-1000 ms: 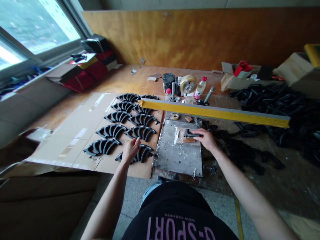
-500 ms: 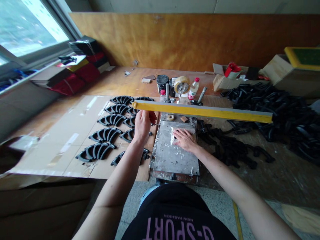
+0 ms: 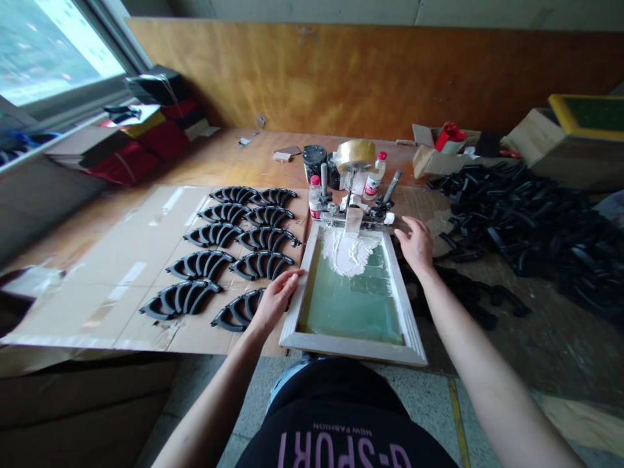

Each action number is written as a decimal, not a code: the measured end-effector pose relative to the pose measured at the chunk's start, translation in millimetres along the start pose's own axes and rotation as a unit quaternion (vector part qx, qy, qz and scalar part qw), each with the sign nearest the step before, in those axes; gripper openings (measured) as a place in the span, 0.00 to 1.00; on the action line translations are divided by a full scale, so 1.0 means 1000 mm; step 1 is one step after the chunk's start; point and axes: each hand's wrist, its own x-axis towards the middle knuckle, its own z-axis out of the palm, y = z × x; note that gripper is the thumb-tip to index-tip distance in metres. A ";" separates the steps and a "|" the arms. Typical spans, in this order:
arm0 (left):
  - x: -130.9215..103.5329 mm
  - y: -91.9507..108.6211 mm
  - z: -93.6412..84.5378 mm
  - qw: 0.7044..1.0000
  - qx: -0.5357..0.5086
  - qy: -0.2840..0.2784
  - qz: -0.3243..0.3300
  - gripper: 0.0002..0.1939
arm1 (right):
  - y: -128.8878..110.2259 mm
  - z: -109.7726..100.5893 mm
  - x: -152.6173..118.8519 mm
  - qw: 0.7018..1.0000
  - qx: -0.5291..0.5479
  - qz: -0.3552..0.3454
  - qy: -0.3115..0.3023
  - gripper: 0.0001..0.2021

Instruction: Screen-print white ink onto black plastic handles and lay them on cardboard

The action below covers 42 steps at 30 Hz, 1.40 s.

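A screen printing frame [image 3: 414, 339] with pale metal sides and green mesh [image 3: 351, 312] lies low in front of me. White paste [image 3: 347, 257] is smeared across the far part of the mesh. My left hand [image 3: 277, 298] is at the frame's left side, its fingertips closed against the edge. Beside the far right corner, my right hand [image 3: 415, 244] is open and holds nothing, its fingers apart. A flat scraper-like piece [image 3: 353, 222] stands in the paste near the hinge clamps [image 3: 380, 209]. The metal plate is hidden under the frame.
Rows of curved black plastic parts [image 3: 202, 299] lie on cardboard [image 3: 97, 305] at left. A large heap of black parts [image 3: 526, 214] covers the right. Behind the frame stand a tape roll [image 3: 355, 156], a red-capped bottle [image 3: 375, 175] and a dark jar [image 3: 314, 161].
The frame has swung down from its raised position and covers the metal plate. My left hand came down with it. My right hand left the plate and moved right and away from me.
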 end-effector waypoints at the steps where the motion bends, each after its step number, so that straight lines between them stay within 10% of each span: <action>1: 0.000 -0.015 0.001 1.000 -0.002 -0.008 -0.021 0.30 | -0.014 0.008 0.006 0.999 -0.013 -0.048 0.012 0.25; 5: 0.008 -0.057 0.008 0.999 0.044 0.016 -0.027 0.36 | -0.065 0.048 0.024 0.976 -0.086 -0.185 -0.081 0.24; 9: 0.011 -0.064 0.013 0.997 0.054 0.041 -0.030 0.31 | -0.080 0.068 0.012 0.949 -0.139 -0.179 -0.217 0.06; 18: 0.010 -0.064 0.014 0.997 -0.004 0.041 -0.063 0.30 | -0.074 0.021 -0.032 0.865 -0.034 -0.365 -0.342 0.09; 27: 0.005 -0.053 0.012 0.998 -0.012 0.014 -0.055 0.34 | -0.065 0.035 -0.060 0.902 -0.021 -0.350 -0.253 0.12; 31: 0.001 -0.041 0.009 0.998 0.005 0.002 -0.059 0.37 | -0.077 0.031 -0.030 0.934 -0.027 -0.270 -0.234 0.12; 37: -0.006 0.009 -0.001 1.000 0.019 0.018 0.007 0.32 | -0.088 0.029 0.046 0.970 -0.123 -0.115 -0.174 0.31; 42: 0.009 0.061 0.006 0.993 -0.034 0.067 0.096 0.27 | -0.030 -0.008 0.053 0.990 -0.114 -0.011 -0.078 0.25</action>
